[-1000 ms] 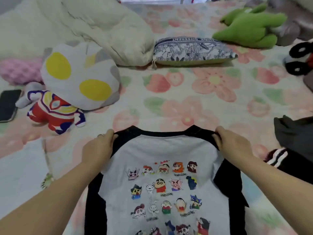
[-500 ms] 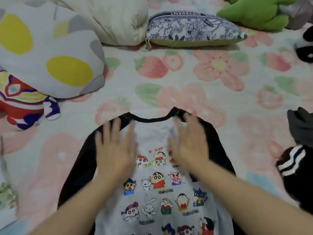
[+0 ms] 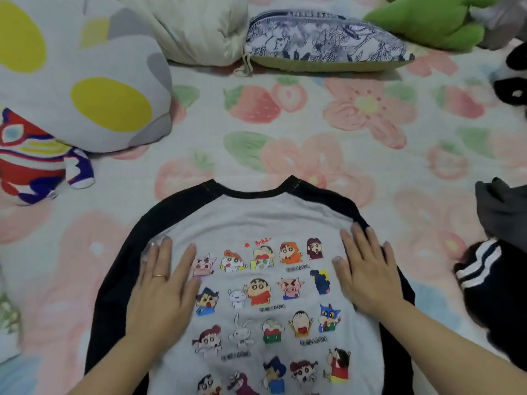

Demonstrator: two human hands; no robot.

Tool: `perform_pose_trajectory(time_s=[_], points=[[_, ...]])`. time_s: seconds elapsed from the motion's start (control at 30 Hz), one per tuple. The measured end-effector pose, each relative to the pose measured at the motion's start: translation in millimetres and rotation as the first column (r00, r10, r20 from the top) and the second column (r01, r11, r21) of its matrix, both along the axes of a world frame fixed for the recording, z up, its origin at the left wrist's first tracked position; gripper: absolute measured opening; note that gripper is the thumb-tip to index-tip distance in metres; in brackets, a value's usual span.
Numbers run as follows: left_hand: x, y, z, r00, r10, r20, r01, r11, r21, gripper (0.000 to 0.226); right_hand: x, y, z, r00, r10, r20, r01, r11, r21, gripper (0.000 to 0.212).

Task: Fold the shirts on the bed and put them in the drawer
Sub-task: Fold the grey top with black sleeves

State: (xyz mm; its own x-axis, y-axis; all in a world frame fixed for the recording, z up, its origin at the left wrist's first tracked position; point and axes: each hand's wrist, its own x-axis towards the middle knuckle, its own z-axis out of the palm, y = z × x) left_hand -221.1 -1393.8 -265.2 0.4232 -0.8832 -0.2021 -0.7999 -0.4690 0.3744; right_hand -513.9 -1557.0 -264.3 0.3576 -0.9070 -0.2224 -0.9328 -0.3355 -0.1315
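Sliding apart: left hand (image 3: 162, 292), right hand (image 3: 368, 276)

One printed shirt (image 3: 271, 220), two hands (image 3: 164, 283) (image 3: 368, 276), one patterned pillow (image 3: 328, 41).

The shirt (image 3: 268, 220) runs off the near edge, its hem unseen. At the right edge, a striped dark garment (image 3: 484, 269) and a black-and-white plush toy (image 3: 513, 81) are cut off. The small captions printed under the cartoon figures are too blurred to read.

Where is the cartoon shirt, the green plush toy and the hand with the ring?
cartoon shirt (image 3: 256, 220): head view, grey fabric just below the black collar.
green plush toy (image 3: 433, 21): head view, middle of its body.
left hand (image 3: 162, 292): head view, back of the hand, ring on one finger.
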Motion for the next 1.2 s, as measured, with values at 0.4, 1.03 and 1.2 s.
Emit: perform_pose_trajectory(time_s=[0.4,1.03,1.2], points=[[-148,74,12,0.994,0.045,-0.104,-0.033,0.994,0.108,0.062,-76,123,17,0.705,-0.694,0.145,0.589,0.687,0.426,0.026],[-88,185,26,0.812,0.583,0.014,-0.582,0.809,0.08,0.071,2,192,29,0.931,0.172,0.324,-0.182,0.983,0.003,0.057],[-72,199,25,0.705,0.685,-0.186,-0.652,0.728,0.212,0.068,48,226,2,0.962,0.134,0.237,-0.187,0.959,0.214,0.056]])
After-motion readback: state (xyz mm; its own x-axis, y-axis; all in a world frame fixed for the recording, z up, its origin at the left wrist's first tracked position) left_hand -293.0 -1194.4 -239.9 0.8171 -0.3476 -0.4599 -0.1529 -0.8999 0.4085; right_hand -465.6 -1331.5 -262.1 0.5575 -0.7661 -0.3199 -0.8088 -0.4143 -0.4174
